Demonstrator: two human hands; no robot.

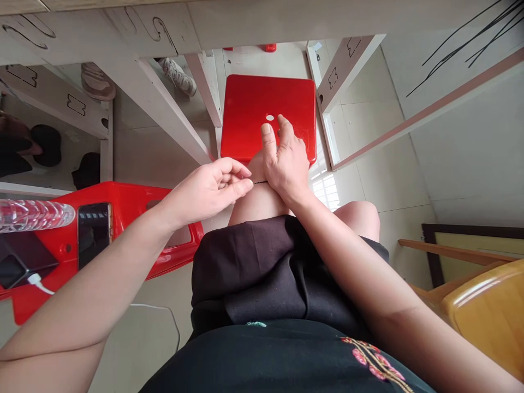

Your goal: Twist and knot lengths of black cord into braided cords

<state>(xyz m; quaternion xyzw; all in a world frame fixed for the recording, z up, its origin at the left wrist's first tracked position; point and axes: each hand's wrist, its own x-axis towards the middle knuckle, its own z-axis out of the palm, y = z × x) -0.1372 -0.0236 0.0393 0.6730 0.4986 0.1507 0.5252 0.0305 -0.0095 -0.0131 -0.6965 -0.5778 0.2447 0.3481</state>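
Red stool (268, 103) on floor ahead, under white counter (172, 114). Second red stool (135, 202) at left carries phone (94, 232) and clear bottle (33, 214). Right hand (286, 158) rests on knee, fingers curled loosely, grip closed on near end of thin dark thread (259, 182). Left hand (213, 188) just beside it, thumb and forefinger pinching thread's other end. Thread taut between hands, above knee.

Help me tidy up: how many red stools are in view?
2: one red stool ahead beyond the right hand; another red stool beside the left hand, holding a phone.
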